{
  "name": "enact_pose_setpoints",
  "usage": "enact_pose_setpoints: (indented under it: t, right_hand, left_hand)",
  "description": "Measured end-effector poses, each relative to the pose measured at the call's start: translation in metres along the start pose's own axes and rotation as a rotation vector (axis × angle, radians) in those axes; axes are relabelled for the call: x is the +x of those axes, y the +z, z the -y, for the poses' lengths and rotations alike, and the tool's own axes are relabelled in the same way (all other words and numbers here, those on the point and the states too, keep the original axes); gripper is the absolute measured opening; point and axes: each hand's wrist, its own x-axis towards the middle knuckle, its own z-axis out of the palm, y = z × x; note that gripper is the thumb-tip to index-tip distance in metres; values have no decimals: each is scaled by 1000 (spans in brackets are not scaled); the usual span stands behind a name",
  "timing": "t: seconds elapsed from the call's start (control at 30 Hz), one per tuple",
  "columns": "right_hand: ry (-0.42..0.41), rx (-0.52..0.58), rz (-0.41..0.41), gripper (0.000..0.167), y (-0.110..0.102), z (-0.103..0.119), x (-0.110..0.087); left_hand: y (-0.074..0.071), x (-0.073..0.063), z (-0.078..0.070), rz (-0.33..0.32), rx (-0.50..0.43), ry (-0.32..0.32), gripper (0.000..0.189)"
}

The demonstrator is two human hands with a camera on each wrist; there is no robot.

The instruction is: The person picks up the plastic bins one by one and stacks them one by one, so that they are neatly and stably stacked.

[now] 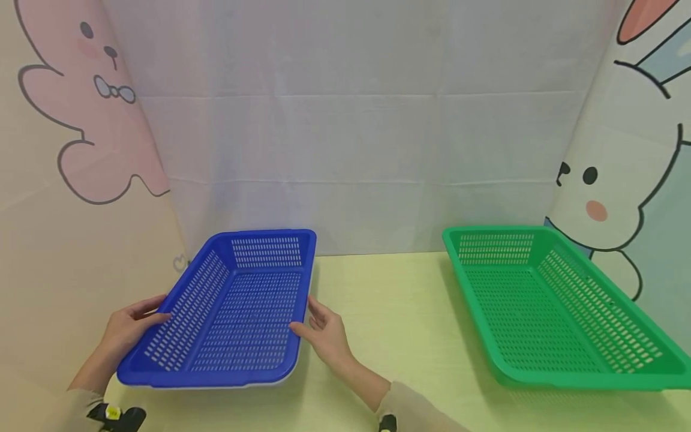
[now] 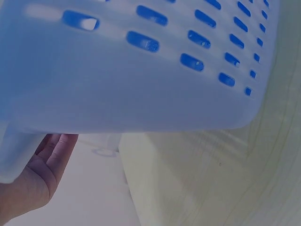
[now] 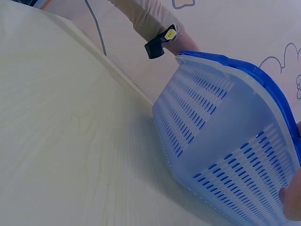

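A blue plastic basket (image 1: pixel 245 312) with slotted walls and floor stands on the left, nested inside a whitish, translucent basket (image 3: pixel 235 113) whose wall shows blue through its slots. My left hand (image 1: pixel 126 327) grips the left rim, with the thumb on top. On the opposite side, my right hand (image 1: pixel 326 336) holds the right rim, thumb over the edge and fingers below. The left wrist view has the whitish wall close up, and the left fingers (image 2: pixel 61 153) reach behind its edge. Nothing lies inside the blue basket.
A green slotted basket (image 1: pixel 534 318) stands on the right of the pale yellow table (image 1: pixel 383 312). A white cloth (image 1: pixel 351 138) hangs behind, and cartoon-printed sheets (image 1: pixel 81 240) close in the sides. The blue basket sits near the left sheet.
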Motion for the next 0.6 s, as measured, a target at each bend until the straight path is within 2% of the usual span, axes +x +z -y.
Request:
enact_pose_setpoints:
  t: [0.2,0.6]
  right_hand:
    - [4,-5,30,60,-1,0,0]
    - [20,-28,26,59,-6,5,0]
  left_hand:
    - [1,0,1,8,-1,18,65]
    - [7,1,-3,5,38,36,63]
